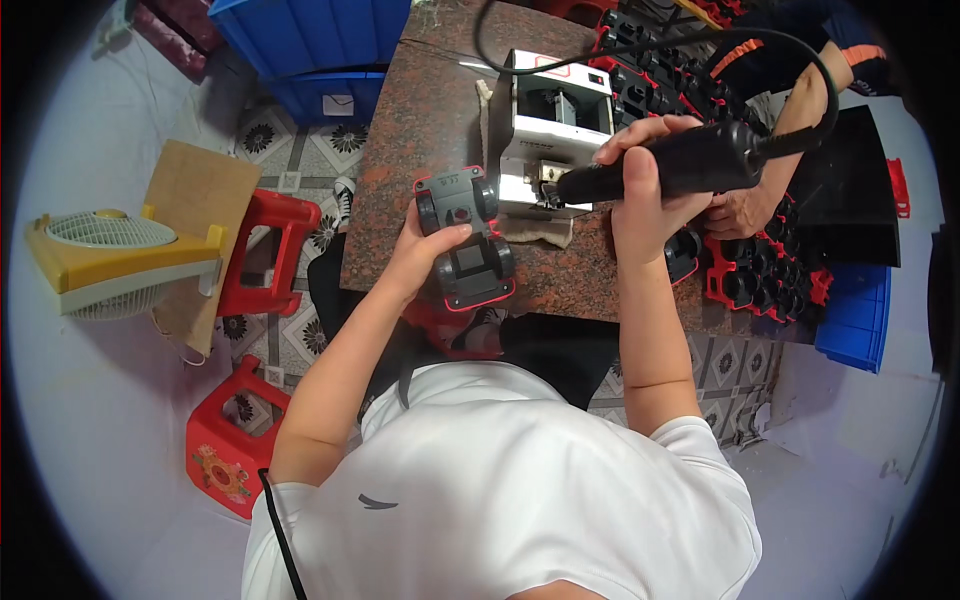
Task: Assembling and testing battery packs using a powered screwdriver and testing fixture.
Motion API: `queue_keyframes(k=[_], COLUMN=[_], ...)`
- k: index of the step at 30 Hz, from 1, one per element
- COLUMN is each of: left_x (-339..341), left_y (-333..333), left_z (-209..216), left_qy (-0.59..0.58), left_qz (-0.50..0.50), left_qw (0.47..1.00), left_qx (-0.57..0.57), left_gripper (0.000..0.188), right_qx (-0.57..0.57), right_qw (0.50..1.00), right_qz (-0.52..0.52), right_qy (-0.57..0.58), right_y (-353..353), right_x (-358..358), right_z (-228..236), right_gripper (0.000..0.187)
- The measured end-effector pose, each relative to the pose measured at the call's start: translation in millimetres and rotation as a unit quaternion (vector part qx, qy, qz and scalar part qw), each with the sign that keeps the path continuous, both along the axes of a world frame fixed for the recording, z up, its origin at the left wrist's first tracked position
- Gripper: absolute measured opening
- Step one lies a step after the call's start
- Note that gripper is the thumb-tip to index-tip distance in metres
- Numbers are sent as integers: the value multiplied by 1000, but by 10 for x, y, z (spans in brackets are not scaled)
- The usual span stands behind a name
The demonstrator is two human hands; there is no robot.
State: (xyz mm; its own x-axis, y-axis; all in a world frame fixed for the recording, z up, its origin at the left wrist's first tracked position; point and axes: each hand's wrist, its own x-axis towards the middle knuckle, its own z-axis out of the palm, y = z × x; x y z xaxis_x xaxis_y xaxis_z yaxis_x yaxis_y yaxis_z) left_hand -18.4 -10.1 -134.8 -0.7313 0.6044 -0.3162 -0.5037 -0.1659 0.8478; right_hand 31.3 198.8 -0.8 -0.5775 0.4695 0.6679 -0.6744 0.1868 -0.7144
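Observation:
My left hand (pixel 418 252) grips a toy car chassis (pixel 464 212), grey and black with red edges and dark wheels, tilted over the table's near edge. In my right hand (pixel 648 195) is a black electric screwdriver (pixel 700 162), lying nearly level with its tip pointing left. That tip is at the small metal outlet on the near side of a white screw feeder (pixel 562 146); whether a screw is on it is too small to tell. A black cord (pixel 826 90) loops from the screwdriver's rear end over the feeder.
Beneath the feeder, a cloth (pixel 545 232) lies on the speckled stone table (pixel 400 130). Red-and-black toy car parts (pixel 745 270) crowd the right side, beside another person's hand (pixel 742 212). Blue crates (pixel 310 40), red stools (pixel 222 440) and a yellow fan (pixel 120 255) stand to the left.

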Motion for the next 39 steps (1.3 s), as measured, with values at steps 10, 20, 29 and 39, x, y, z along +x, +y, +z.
queue_keyframes(k=[10,20,29,39], left_x=[8,-3,-9,-22], left_y=[9,-2,7,-4], left_z=[17,-2,-13,53], left_qy=[-8,-15,3,21], left_qz=[-1,-9,0,-16], left_qw=[1000,1000,1000,999], left_qx=[-17,-7,16,39], left_gripper=[63,60,62,66], right_qx=[24,-2,5,12], right_qw=[999,991,997,995], right_qz=[-33,-40,59,96], right_qy=[1,-128,54,-11], right_y=[52,5,-610,-906], right_x=[64,-84,-566,-702], right_z=[-253,22,89,-23], right_gripper=[44,25,33,39])
